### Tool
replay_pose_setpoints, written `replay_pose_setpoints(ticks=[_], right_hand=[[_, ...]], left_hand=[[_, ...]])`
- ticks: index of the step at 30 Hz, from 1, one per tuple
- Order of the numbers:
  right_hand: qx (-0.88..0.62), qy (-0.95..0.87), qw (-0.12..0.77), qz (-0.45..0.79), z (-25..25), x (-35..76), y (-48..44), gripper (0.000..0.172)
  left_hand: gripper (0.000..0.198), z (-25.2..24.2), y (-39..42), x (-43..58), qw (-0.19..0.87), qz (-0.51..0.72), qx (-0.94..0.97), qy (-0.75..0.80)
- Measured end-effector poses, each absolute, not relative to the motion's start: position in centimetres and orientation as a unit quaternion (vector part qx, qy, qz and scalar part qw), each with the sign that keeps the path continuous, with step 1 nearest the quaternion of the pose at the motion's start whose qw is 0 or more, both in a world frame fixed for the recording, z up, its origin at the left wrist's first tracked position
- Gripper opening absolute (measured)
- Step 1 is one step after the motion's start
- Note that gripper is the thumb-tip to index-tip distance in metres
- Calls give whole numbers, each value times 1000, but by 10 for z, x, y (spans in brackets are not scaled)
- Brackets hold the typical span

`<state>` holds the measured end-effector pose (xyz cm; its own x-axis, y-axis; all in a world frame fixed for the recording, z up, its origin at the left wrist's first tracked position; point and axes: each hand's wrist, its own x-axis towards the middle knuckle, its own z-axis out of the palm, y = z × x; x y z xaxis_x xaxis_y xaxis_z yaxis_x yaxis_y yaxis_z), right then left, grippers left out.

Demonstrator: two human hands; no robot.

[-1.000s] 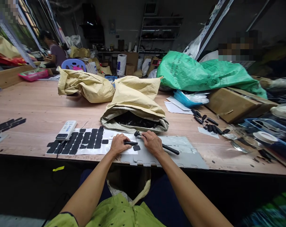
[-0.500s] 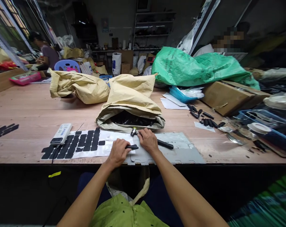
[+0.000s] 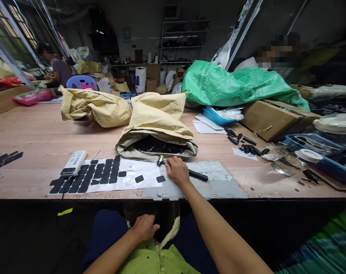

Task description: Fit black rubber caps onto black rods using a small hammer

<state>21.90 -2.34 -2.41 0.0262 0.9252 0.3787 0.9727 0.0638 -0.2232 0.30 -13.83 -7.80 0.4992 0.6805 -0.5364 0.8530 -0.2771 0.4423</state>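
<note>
My right hand (image 3: 177,170) rests on the table's front edge, closed round a small hammer (image 3: 196,175) with a black handle; its metal head (image 3: 160,160) points left. My left hand (image 3: 144,227) is down below the table edge at my lap, over a plastic bag there, fingers loosely curled; what they hold, if anything, I cannot make out. On the white sheet (image 3: 144,169) lie two loose black rubber pads (image 3: 160,178) beside a block of several black pads (image 3: 98,173). A grey mat (image 3: 218,186) lies under my right hand.
An open tan sack (image 3: 158,129) with black parts inside sits just behind the hammer. A white remote-like device (image 3: 74,161) lies left. Another tan sack (image 3: 93,104), a green bag (image 3: 236,85), a cardboard box (image 3: 273,118), scattered black parts (image 3: 244,142) and tape rolls (image 3: 313,154) crowd the right. People sit far back.
My left hand has left the table and dropped to my lap; the black piece it held on the mat is gone from there. My right hand stays on the hammer.
</note>
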Motion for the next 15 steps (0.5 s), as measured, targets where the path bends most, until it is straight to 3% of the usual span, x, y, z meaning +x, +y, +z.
replay_pose_setpoints(ticks=[3, 8, 12, 15], right_hand=[[-683, -695, 217, -58, -24, 218, -23, 16], [-686, -694, 211, -62, -23, 217, -24, 16], [-685, -696, 208, -56, -23, 218, -23, 16], [-680, -698, 217, -57, -23, 219, -23, 15]], left_hand=[[46, -42, -129, 10, 369, -79, 833, 405], [19, 27, -76, 35, 456, 107, 844, 262], [19, 48, 10, 55, 302, 319, 770, 462], [24, 48, 68, 65, 171, 313, 712, 605]])
